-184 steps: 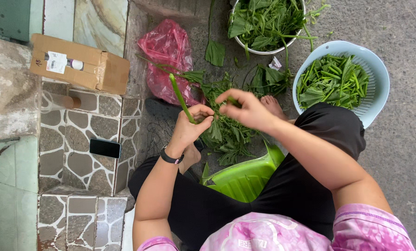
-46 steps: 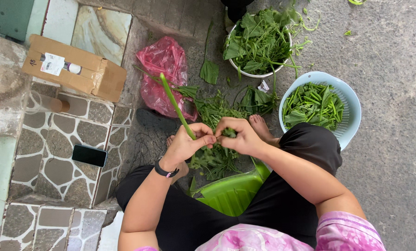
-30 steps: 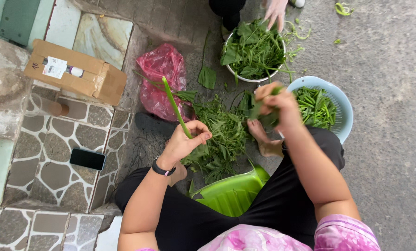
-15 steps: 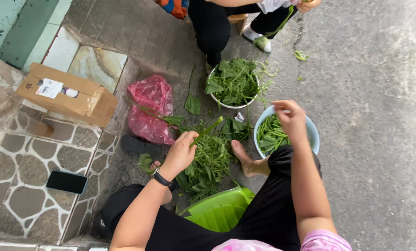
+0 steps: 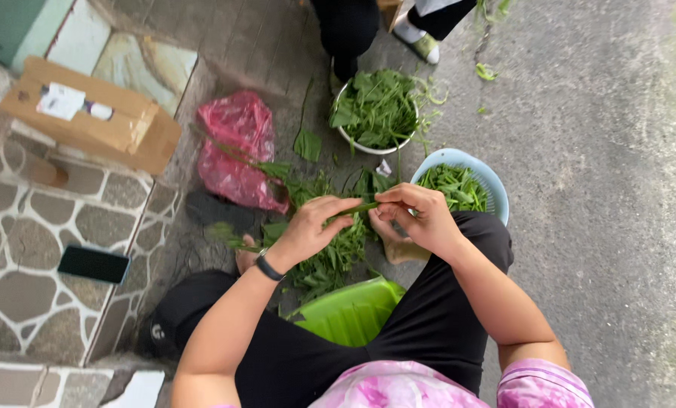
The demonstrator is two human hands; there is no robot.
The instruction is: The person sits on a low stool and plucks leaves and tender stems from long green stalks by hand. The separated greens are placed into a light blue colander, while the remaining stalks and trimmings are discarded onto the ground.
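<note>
Fingers of the left hand (image 5: pixel 307 227) and right hand (image 5: pixel 417 215) pinch one green stem (image 5: pixel 360 206) between them, mid-trimming, pale blue bowl (image 5: pixel 496 193) just beyond the right hand.

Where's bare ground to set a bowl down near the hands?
Free: grey pavement right of the blue bowl, and the stone paving between the cardboard box and the black phone. Crowded: the pile of greens under the left hand and right hand, hemmed by the pink bag and white bowl.
</note>
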